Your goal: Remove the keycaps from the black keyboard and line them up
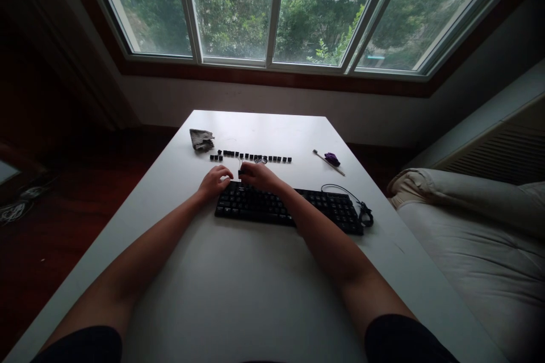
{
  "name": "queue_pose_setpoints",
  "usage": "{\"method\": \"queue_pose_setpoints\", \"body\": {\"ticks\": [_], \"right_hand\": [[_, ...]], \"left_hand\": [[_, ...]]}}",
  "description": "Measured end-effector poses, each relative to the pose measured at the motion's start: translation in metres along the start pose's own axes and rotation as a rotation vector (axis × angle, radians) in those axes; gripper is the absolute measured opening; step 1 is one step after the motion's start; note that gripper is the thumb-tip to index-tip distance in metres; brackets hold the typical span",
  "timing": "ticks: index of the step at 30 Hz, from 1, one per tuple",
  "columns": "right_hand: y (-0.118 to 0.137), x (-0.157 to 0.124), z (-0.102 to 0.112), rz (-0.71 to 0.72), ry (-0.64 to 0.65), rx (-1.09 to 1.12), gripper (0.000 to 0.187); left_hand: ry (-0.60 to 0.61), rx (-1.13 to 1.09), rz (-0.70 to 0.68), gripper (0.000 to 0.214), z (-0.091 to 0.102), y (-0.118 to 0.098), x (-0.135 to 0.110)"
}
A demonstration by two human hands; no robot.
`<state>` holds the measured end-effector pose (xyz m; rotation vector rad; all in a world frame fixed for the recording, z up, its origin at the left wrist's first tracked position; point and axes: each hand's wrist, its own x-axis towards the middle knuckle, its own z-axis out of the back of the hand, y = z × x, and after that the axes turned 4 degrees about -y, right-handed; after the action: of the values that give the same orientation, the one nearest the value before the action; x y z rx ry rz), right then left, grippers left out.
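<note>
A black keyboard lies across the white table in front of me. My right hand is over its upper left part, fingers pinched on a small black keycap. A thin wire shows just above those fingertips, and a wire loop is partly visible behind the hand; I cannot tell whether they belong together. Beside the keyboard's upper left corner, my left hand rests with curved fingers, thumb and index apart, nothing visible between them. Beyond both hands, several loose black keycaps lie in rows.
A crumpled grey cloth lies at the table's far left. To the right are a toothbrush and a purple crumpled item. The keyboard's bundled cable sits at its right end. A pale sofa stands beside the white table.
</note>
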<state>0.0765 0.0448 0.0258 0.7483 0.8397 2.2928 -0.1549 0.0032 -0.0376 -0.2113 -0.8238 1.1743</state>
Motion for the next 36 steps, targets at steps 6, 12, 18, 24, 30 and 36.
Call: {"method": "queue_pose_setpoints", "body": {"ticks": [6,12,18,24,30,36], "right_hand": [[-0.005,-0.006,-0.003,0.034,-0.003,-0.029,0.010],[0.004,-0.017,-0.008,0.078,-0.020,-0.093,0.011],[0.011,-0.017,-0.006,0.104,-0.116,-0.145,0.009],[0.001,-0.015,-0.014,-0.059,-0.179,-0.129,0.009],[-0.003,-0.013,-0.011,-0.073,-0.132,-0.006,0.008],[0.001,-0.009,0.004,0.038,-0.038,0.003,0.013]], "left_hand": [[0.077,-0.100,0.040,0.019,0.003,0.001,0.003],[0.111,-0.083,0.041,0.017,0.004,0.002,0.003],[0.134,-0.066,0.030,0.017,0.005,0.002,0.004],[0.139,-0.056,0.026,0.018,0.005,0.002,0.004],[0.148,-0.046,0.025,0.018,0.005,0.001,0.004],[0.151,-0.033,0.017,0.018,0.006,-0.001,0.005]]}}
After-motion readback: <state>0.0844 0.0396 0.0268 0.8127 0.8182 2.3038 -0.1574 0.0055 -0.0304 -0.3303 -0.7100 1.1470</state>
